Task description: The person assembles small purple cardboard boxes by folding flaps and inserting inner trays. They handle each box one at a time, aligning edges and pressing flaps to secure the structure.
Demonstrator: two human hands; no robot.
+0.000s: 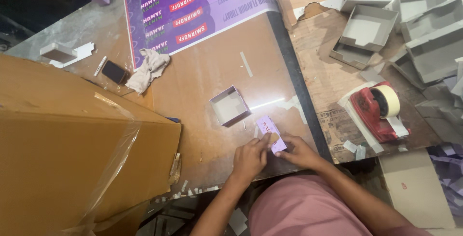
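— How are the arms lying?
— Both bare forearms are reaching up from the bottom edge, converging near the tabletop's near edge.
— And the hands?
— The left hand (250, 158) is curling knuckles-up, fingertips pressing down; the right hand (300, 152) is lying close beside it, fingers pinching toward the left.

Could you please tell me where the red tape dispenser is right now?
In the head view, the red tape dispenser sits on the table to the right of the right hand, just below the stack of grey cardboard trays.
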